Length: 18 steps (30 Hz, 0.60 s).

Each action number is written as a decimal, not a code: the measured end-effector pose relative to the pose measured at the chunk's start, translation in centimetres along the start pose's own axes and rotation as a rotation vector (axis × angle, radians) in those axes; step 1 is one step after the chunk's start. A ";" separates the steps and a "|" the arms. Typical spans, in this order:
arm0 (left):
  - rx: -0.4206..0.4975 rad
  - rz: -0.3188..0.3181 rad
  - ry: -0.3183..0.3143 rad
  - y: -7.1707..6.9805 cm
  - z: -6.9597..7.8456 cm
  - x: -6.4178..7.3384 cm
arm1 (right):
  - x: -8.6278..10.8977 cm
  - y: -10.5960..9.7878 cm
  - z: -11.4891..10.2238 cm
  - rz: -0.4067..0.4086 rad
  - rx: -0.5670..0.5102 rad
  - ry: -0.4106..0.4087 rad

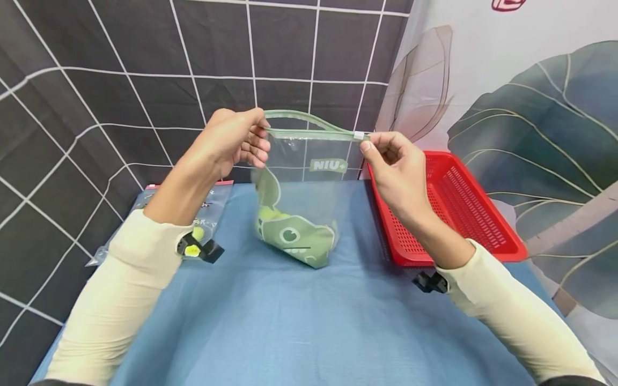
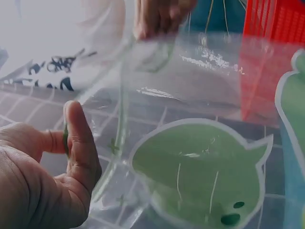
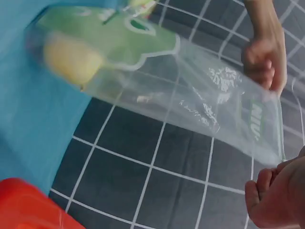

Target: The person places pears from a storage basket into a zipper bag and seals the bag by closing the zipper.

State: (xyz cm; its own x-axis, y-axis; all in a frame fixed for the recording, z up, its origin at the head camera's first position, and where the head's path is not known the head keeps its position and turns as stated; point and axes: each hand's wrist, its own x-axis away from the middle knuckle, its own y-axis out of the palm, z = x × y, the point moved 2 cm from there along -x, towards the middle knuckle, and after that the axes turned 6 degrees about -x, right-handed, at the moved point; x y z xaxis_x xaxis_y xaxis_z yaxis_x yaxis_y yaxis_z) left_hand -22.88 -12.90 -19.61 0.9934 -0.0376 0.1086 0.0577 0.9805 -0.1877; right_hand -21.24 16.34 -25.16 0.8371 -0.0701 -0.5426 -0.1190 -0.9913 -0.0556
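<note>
A clear zip bag (image 1: 309, 187) with a green cartoon creature and a NIU+ label hangs between my two hands, its mouth partly parted. My left hand (image 1: 236, 142) pinches the green zip edge at the left corner between thumb and forefinger, the other fingers loosely bent. At the opposite corner my right hand (image 1: 398, 171) pinches the zip end, right beside the white slider (image 1: 359, 135). Something yellow and rounded (image 3: 74, 59) lies in the bottom of the bag, partly hidden by the print. The bag's lower end is close over the blue cloth.
To the right stands a red plastic basket (image 1: 473, 214) with perforated sides. Behind my left forearm lies another clear bag (image 1: 212, 201) with a red zip edge and yellow-green things at it. A blue cloth (image 1: 299, 321) covers the table, with a dark gridded backdrop (image 1: 217, 48) behind.
</note>
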 end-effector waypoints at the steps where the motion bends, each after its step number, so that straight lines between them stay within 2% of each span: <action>1: 0.019 0.000 0.009 -0.1 0.0 0.4 | -0.4 0.1 0.0 0.009 -0.025 0.032; 5: 0.082 0.005 0.018 -0.2 0.0 2.0 | -1.9 0.8 0.3 0.031 -0.134 0.134; 8: 0.107 0.018 0.013 -0.3 0.0 2.7 | -2.5 1.4 0.6 0.039 -0.196 0.177; 15: 0.098 0.013 0.015 -0.8 -0.3 3.2 | -2.5 2.1 1.3 0.054 -0.254 0.164; 18: 0.047 -0.005 0.001 -0.7 0.0 3.1 | -2.2 2.0 1.4 0.066 -0.263 0.164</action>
State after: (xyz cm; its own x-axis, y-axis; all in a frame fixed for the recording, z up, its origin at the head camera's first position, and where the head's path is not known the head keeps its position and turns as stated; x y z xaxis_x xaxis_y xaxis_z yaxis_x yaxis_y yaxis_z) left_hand -19.80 -13.75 -19.16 0.9932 -0.0432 0.1084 0.0584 0.9882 -0.1414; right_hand -24.03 14.64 -25.24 0.9096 -0.1308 -0.3944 -0.0512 -0.9773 0.2058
